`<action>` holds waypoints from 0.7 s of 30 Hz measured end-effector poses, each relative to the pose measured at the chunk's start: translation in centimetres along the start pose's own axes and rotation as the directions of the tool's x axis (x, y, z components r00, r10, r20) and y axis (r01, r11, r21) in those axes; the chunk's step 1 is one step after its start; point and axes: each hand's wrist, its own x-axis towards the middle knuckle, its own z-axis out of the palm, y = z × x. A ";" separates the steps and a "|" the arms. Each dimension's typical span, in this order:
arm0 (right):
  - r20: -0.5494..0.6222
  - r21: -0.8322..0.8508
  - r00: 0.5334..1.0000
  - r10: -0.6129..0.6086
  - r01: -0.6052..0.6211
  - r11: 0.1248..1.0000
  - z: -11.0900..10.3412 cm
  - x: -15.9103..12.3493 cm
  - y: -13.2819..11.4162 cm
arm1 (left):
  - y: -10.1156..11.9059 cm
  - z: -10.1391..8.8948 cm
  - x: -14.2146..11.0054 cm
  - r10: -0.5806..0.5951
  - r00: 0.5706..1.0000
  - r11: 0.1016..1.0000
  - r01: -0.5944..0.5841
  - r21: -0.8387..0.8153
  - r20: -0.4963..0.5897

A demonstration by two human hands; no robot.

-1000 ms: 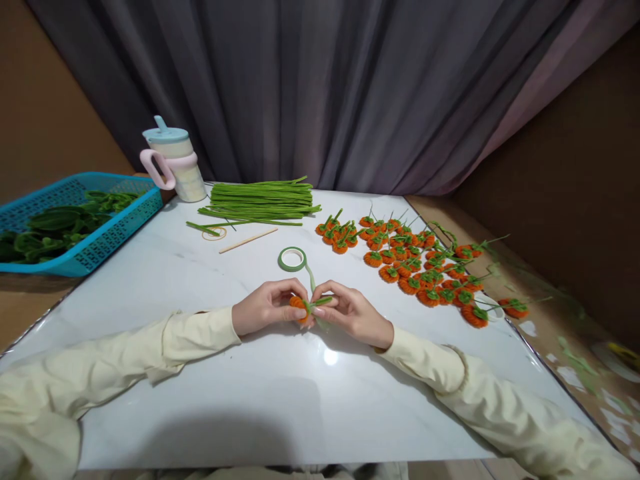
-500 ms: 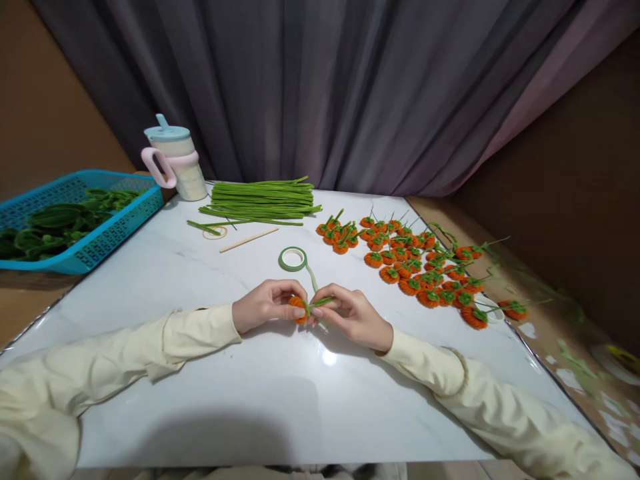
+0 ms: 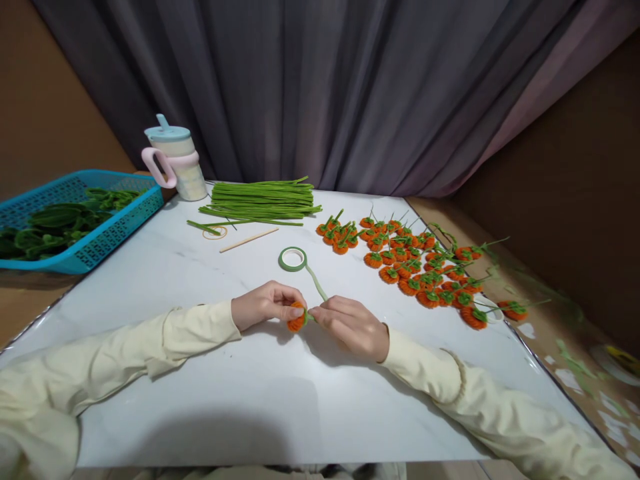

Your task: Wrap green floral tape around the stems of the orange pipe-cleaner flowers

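Between the thumb and fingers of my left hand (image 3: 270, 305) is a small orange pipe-cleaner fruit (image 3: 296, 319) with a green top, its stem side facing right. My right hand (image 3: 356, 327) is closed at that stem, its fingertips pinching the stem and the end of the green floral tape; the stem is mostly hidden by the fingers. A strip of tape (image 3: 316, 283) runs from under my right hand up to the roll of green floral tape (image 3: 293, 259), which lies flat on the white table (image 3: 200, 393).
Several finished orange fruits (image 3: 430, 298) with green stems cover the table's right side. Behind the tape lie a wooden stick (image 3: 249, 241), a rubber band (image 3: 215, 231) and green pipe cleaners (image 3: 263, 200). A tumbler (image 3: 193, 180) and a blue basket (image 3: 115, 233) of green leaves stand left.
My right hand has turned palm-down and lowered slightly, its fingers now covering the stem. The tape strip reaches further down to it. My left hand has tilted the orange fruit slightly.
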 end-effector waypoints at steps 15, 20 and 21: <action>0.094 -0.238 0.983 -0.160 0.178 0.955 -0.8 0.0 -0.2 | 0.7 0.7 0.0 -0.172 0.985 0.973 0.172 -0.152 0.013; 0.087 -0.255 0.975 -0.202 0.218 0.942 -0.8 0.1 -0.1 | 0.9 1.0 -0.1 -0.211 0.977 0.959 0.208 -0.193 0.006; 0.092 -0.256 0.976 -0.200 0.217 0.942 -0.8 0.1 -0.1 | 1.0 1.1 -0.1 -0.215 0.977 0.957 0.212 -0.198 0.007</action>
